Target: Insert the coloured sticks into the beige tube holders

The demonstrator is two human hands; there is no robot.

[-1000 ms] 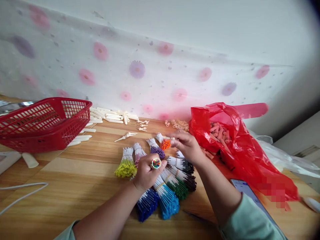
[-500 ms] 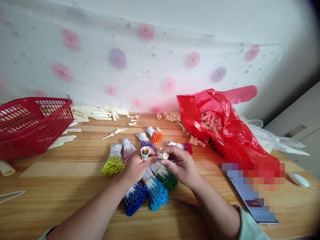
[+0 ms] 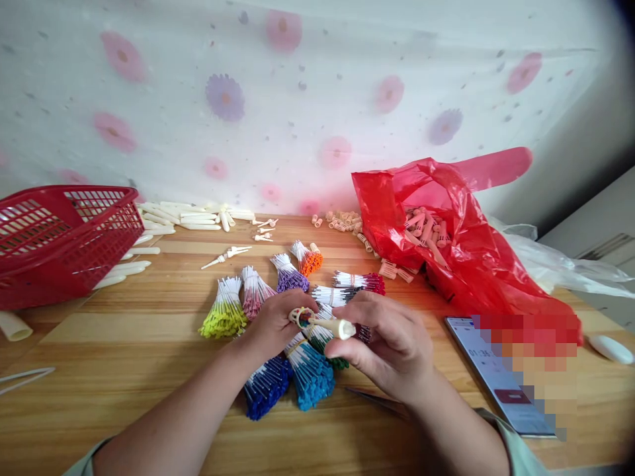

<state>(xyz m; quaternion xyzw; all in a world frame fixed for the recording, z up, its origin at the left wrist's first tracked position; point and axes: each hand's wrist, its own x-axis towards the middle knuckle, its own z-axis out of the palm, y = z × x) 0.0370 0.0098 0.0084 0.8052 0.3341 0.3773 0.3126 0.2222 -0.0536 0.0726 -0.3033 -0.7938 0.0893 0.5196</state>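
My left hand (image 3: 278, 317) is closed around a small cream slotted pen part (image 3: 300, 318), with several coloured ends showing inside its rim. Between the thumb and fingers of my right hand (image 3: 391, 337) is a cream plastic stem piece (image 3: 341, 328), its round hollow end towards me and its narrow part reaching the slotted part. Whether the two pieces are joined I cannot tell. Under and around my hands lie bundles of thin white refills with coloured ends, among them light blue (image 3: 313, 380), dark blue (image 3: 268, 391), yellow (image 3: 223, 317) and purple (image 3: 292, 279).
A red basket (image 3: 64, 264) stands at left beside cream pen barrels (image 3: 198, 218). Loose stem pieces (image 3: 231, 255) lie behind the bundles. At right are a red plastic bag (image 3: 476, 264) holding pink parts (image 3: 426, 228), a phone (image 3: 496, 370) and a white oval object (image 3: 611, 348).
The slotted part in my left hand has tipped over from facing me. My right hand has turned the stem piece and moved slightly right, and its narrow part now shows. The camera view has shifted slightly.
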